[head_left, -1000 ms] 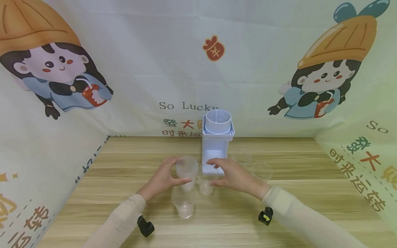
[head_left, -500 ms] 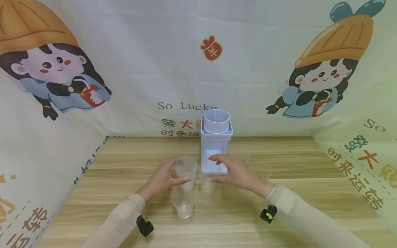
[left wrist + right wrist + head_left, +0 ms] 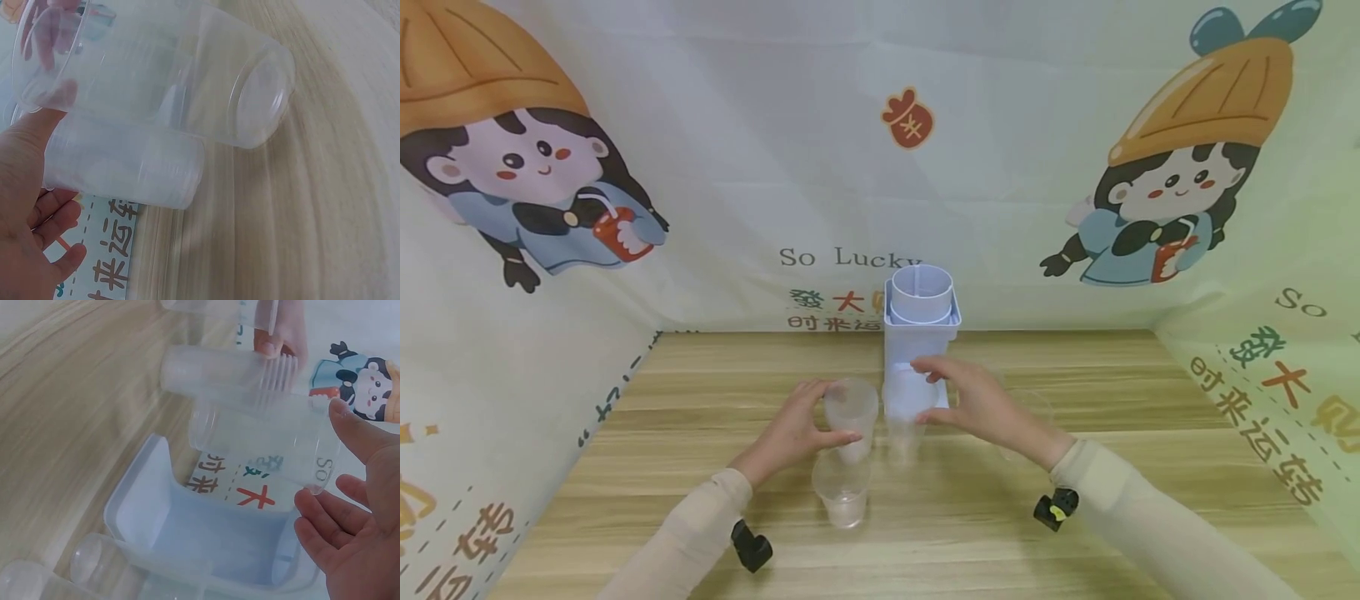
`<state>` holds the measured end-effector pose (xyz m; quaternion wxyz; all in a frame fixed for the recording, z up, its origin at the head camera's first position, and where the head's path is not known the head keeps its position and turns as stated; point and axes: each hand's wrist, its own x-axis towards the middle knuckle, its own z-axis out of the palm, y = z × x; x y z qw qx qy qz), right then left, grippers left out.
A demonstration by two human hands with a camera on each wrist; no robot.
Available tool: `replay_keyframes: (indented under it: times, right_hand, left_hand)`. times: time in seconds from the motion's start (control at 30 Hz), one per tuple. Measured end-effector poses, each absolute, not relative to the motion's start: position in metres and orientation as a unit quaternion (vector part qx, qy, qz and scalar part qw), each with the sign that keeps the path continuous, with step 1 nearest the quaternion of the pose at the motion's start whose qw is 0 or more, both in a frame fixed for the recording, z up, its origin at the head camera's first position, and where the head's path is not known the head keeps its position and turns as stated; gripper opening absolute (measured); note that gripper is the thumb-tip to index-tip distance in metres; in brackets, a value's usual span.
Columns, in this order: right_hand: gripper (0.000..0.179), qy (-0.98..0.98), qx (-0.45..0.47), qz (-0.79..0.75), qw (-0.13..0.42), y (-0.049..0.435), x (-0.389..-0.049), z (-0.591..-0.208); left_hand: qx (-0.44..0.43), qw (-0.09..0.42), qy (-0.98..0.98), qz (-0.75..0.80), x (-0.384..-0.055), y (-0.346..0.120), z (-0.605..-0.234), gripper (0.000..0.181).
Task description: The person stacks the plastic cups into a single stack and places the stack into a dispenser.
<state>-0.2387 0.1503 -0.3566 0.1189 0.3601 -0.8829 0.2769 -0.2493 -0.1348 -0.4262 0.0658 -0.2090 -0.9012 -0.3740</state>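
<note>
My left hand (image 3: 792, 429) grips a stack of clear plastic cups (image 3: 852, 402), thumb on the near side and fingers behind. Several close rims show on this stack (image 3: 278, 378) in the right wrist view. My right hand (image 3: 983, 408) holds a single clear plastic cup (image 3: 904, 437) near its rim between thumb and fingers, just right of the stack. This cup (image 3: 259, 440) is upright in the head view, in front of the pale blue stand. Another clear cup (image 3: 844, 498) stands on the table nearer me, in front of the stack.
A pale blue plastic stand (image 3: 917, 337) with a round tube on top stands at the back against the printed cloth. Right of it, partly behind my right forearm, are clear cups (image 3: 1033, 404), faint against the wooden table (image 3: 700, 375).
My right hand has shifted slightly up and away from me, carrying the single cup toward the blue stand. The left hand and its stack have stayed in place. The view has turned slightly.
</note>
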Motion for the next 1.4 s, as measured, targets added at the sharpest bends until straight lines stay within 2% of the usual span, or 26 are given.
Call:
replay_keyframes:
  times: [0.5, 0.8, 1.4]
  right_hand:
    - [0.068, -0.887, 0.345, 0.280, 0.127, 0.154, -0.239, -0.332]
    - [0.067, -0.877, 0.361, 0.282, 0.145, 0.152, -0.239, -0.321]
    - [0.067, -0.868, 0.390, 0.271, 0.144, 0.138, -0.252, -0.295]
  left_hand:
    - [-0.210, 0.063, -0.903, -0.370, -0.252, -0.131, -0.427, 0.073]
    - [-0.214, 0.057, -0.902, -0.371, -0.251, -0.129, -0.426, 0.072]
    - [-0.227, 0.052, -0.897, -0.375, -0.252, -0.129, -0.425, 0.067]
